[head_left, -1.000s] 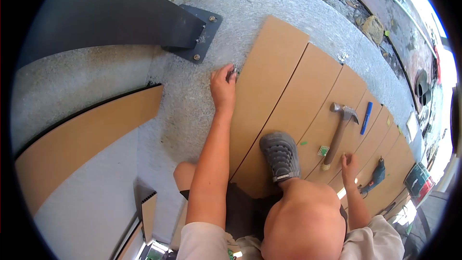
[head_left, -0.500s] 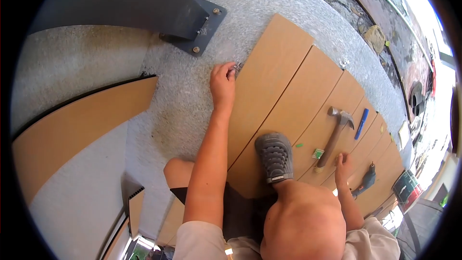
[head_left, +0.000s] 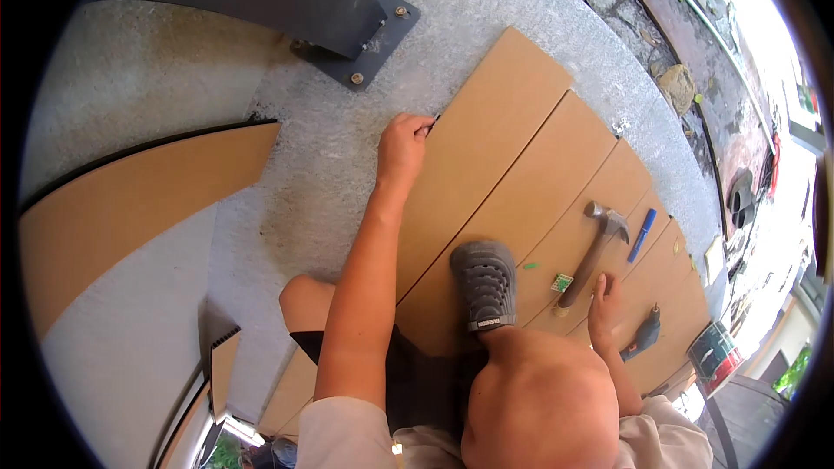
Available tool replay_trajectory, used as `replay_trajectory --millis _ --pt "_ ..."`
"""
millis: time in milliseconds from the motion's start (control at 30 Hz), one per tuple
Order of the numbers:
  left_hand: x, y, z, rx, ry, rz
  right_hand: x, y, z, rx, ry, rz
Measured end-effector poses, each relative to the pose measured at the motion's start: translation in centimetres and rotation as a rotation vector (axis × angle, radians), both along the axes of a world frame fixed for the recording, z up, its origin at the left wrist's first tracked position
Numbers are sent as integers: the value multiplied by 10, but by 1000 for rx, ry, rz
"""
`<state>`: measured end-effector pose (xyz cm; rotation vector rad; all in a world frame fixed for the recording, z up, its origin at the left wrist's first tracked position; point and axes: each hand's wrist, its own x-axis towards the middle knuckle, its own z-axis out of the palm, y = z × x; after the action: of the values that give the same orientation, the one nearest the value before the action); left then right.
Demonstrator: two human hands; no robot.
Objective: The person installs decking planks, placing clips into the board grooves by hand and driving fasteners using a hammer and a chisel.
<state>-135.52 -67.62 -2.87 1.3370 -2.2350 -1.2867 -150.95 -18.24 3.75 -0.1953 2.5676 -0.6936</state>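
My left hand (head_left: 403, 149) is closed in a pinch at the left edge of the outermost brown deck board (head_left: 486, 113). A small metal clip is between its fingertips, mostly hidden against the board's side. My right hand (head_left: 605, 302) rests low over the boards with its fingers apart, and I see nothing in it. Beside it lies a claw hammer (head_left: 591, 260) with a wooden handle. A small green-and-white piece (head_left: 562, 282) sits against the handle, and a blue marker (head_left: 642, 235) lies past the hammer head. My shoe (head_left: 486, 282) presses on the boards.
A dark metal post base (head_left: 369, 43) is bolted to the concrete (head_left: 321, 174). Another brown board (head_left: 156, 200) is at the left. A drill-like tool (head_left: 644, 335) lies right of my right hand, near a red-and-green can (head_left: 714, 356). A small green piece (head_left: 531, 266) lies by my shoe.
The view has shifted slightly. My left fingers have brought the clip in against the board's edge, so less of it shows. My right hand stays by the hammer.
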Motion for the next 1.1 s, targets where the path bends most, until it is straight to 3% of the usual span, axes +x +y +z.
replay_trajectory --millis 33,67,100,167,300,367,400,567,1100 --pt "1 2 -2 16 4 16 2 -25 11 40 58 83" --pt "1 4 -3 34 9 36 3 -48 21 67 -48 25" --pt "1 3 -4 37 20 52 2 -57 17 18 -50 55" --pt "3 5 -7 -53 3 -20 2 -63 -8 137 215 148" --pt "7 7 -6 12 92 38 -7 -66 -26 172 227 92" --pt "5 13 -1 269 121 253 -9 -61 -24 101 112 73" --pt "6 15 -1 276 122 260 -10 -58 -23 107 113 80" --pt "3 14 -5 -39 34 156 -14 -66 -14 182 73 111" --pt "0 -5 -1 57 80 47 -15 -70 -14 215 144 168"
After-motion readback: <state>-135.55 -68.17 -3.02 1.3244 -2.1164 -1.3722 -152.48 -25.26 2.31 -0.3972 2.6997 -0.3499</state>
